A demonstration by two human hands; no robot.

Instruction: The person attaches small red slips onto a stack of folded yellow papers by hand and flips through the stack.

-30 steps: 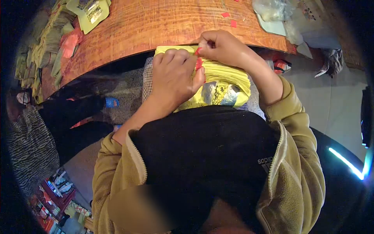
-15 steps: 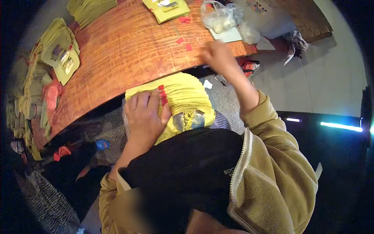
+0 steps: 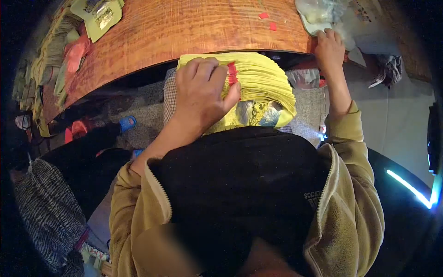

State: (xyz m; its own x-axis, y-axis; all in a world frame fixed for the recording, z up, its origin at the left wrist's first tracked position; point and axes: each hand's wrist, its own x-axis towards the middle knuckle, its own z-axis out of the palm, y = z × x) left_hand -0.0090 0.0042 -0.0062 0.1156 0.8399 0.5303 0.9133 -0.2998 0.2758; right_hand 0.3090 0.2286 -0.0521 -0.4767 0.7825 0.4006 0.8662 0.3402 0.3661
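Observation:
A thick fanned stack of yellow printed sheets rests on my lap against the table's edge. My left hand lies over the stack's left side, its fingers curled round it and the thumb pressing beside a row of red tabs. Over at the table's right edge, my right hand reaches to the white pad by the clear plastic bag. Its fingers are bent with slight gaps, and whatever may be under the fingertips is too small to make out.
Red paper squares lie on the wooden table. More yellow pieces are at the back left, near a red plastic bag. Another person's leg and blue sandal show at the left.
My right hand has moved off the stack, out to the right table edge. My left hand stays on the stack. The view swung right and then back.

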